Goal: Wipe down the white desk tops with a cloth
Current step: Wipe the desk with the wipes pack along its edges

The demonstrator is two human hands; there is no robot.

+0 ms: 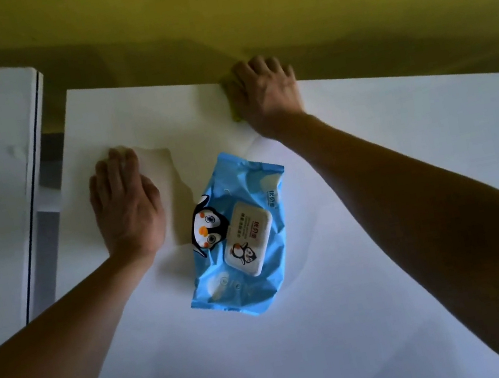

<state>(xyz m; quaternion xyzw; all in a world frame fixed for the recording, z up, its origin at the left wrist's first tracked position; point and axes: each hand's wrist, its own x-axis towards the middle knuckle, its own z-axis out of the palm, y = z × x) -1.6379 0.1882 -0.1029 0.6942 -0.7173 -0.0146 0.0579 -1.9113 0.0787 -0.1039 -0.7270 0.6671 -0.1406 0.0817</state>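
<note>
While left hand (126, 207) lies flat, right hand (264, 93) presses perhaps a cloth (236, 114), wipes pack (239, 234) lid closed.

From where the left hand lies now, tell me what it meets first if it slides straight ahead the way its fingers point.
The left hand lies flat on a white wipe, fingers pointing at the desk's far edge. Ahead lies only bare white desk top, then that edge and the yellow-green surface beyond. The blue wipes pack sits off to its right, out of line.
</note>
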